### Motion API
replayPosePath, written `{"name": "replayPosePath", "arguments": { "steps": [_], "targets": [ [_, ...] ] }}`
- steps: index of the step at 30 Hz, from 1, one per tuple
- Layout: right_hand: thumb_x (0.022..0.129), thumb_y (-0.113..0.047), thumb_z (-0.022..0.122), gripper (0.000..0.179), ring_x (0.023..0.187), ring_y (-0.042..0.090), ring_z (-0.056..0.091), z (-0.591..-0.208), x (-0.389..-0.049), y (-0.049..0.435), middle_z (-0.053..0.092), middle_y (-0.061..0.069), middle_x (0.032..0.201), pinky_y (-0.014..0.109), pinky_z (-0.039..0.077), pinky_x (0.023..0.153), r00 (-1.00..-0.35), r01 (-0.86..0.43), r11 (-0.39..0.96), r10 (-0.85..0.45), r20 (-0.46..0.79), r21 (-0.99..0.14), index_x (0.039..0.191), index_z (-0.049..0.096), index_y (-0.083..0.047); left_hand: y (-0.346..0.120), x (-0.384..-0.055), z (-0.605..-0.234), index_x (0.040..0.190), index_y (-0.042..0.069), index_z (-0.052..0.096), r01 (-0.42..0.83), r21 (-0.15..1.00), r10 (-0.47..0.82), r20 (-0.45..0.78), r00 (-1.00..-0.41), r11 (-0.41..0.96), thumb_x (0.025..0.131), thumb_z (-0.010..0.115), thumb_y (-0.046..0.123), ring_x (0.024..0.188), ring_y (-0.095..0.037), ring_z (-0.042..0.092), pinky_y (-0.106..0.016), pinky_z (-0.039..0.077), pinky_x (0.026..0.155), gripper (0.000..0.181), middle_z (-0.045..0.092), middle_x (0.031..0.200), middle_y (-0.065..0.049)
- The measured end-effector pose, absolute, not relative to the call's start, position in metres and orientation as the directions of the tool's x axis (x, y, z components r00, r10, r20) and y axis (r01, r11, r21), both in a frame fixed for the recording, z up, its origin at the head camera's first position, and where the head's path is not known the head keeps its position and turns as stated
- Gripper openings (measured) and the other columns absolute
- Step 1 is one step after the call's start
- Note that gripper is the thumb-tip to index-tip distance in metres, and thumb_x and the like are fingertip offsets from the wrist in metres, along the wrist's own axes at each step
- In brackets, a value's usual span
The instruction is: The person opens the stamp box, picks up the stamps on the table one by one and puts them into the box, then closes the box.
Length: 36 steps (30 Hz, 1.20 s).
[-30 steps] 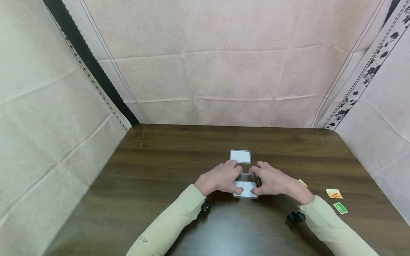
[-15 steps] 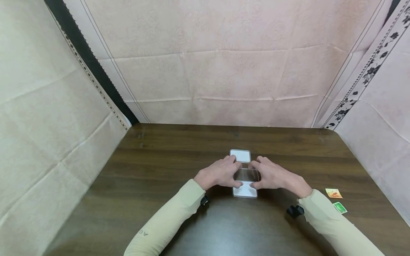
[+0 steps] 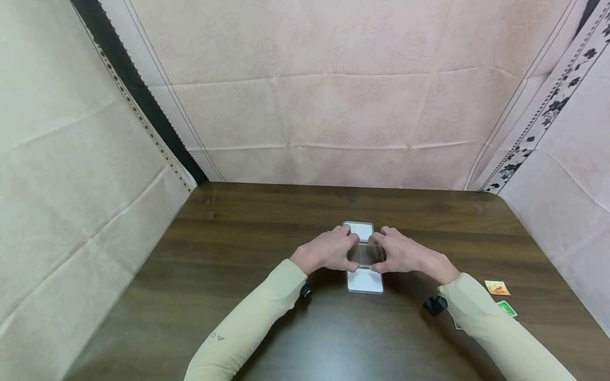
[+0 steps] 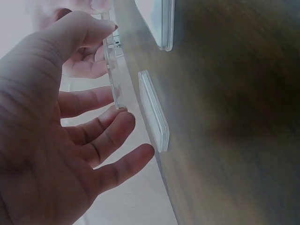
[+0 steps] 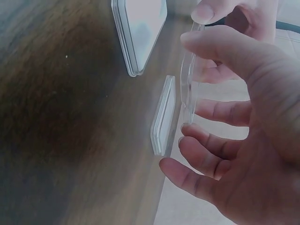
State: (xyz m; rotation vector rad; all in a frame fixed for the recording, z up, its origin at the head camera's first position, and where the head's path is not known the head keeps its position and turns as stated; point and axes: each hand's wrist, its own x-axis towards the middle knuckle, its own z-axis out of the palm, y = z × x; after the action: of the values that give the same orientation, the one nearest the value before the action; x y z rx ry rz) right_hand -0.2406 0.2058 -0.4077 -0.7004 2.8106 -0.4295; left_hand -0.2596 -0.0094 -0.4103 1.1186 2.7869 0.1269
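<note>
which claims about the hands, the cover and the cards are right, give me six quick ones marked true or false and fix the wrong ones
1. The left hand and right hand both hold the clear cover. True.
2. The near white case and far white case rest on the table. True.
3. The clear cover lies flat on the table. False: it is held up off it.
4. The orange card lies farther from the person than the green card. True.
5. The orange and green cards lie left of the hands. False: they lie to the right.
6. The two white cases are stacked. False: they lie apart.
</note>
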Motion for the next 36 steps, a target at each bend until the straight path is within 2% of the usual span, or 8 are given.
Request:
{"name": "replayPosePath", "arguments": {
  "steps": [18, 36],
  "targets": [
    [0.079, -0.038, 0.081, 0.06, 0.087, 0.02, 0.045, -0.416, -0.254, 0.207, 0.053, 0.009, 0.101, 0.03, 0.041, 0.065, -0.862, -0.417, 0.84, -0.486, -0.141, -0.347, 0.126, 0.06, -0.008, -0.003, -0.274, -0.42, 0.129, 0.014, 0.058, 0.652, 0.14, 0.667, -0.139, -0.732, 0.745, 0.087, 0.068, 0.052, 0.09, -0.014, 0.049, -0.022, 0.046, 0.066, 0.058, 0.049, 0.112, -0.003],
    [0.08, -0.041, 0.079, 0.063, 0.093, 0.021, 0.047, -0.426, -0.262, 0.21, 0.054, 0.007, 0.105, 0.033, 0.042, 0.071, -0.863, -0.392, 0.856, -0.47, -0.188, -0.337, 0.131, 0.059, -0.009, 0.002, -0.275, -0.425, 0.129, 0.016, 0.059, 0.623, 0.142, 0.639, -0.185, -0.747, 0.769, 0.089, 0.066, 0.053, 0.091, -0.015, 0.049, -0.025, 0.045, 0.067, 0.055, 0.05, 0.112, -0.003]
  ]
}}
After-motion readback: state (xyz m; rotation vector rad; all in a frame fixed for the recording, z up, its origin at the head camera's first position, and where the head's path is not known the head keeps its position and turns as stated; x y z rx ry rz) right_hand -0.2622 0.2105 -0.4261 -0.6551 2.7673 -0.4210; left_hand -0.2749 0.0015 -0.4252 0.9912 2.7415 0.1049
